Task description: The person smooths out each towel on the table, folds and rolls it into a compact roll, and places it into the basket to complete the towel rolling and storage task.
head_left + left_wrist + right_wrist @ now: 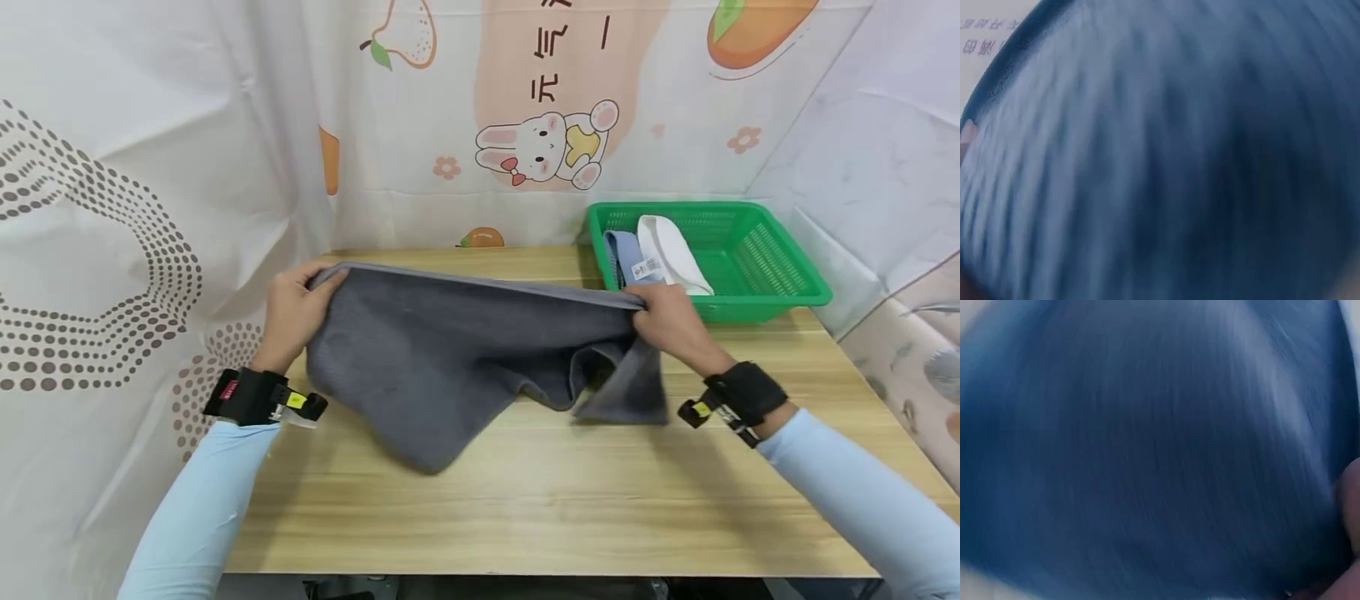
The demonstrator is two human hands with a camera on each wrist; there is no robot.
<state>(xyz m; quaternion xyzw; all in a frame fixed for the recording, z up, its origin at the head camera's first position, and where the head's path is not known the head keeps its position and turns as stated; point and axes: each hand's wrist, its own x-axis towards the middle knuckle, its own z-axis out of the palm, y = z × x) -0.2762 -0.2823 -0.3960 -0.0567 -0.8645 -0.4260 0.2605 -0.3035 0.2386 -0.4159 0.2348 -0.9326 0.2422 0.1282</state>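
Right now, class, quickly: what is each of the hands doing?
Left hand: closed, gripping one end of the gray cloth's upper edge.
Right hand: closed, gripping the other end.

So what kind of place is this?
Probably a small indoor work corner, though I can't be sure. There's a wooden table with a grey cloth held over it, a bunny-print sheet behind, and a green basket.

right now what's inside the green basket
Inside the green basket, a blue cloth with a white tag and a white cloth show toward the left. The right hand hides part of the near left corner; anything under the cloths is covered.
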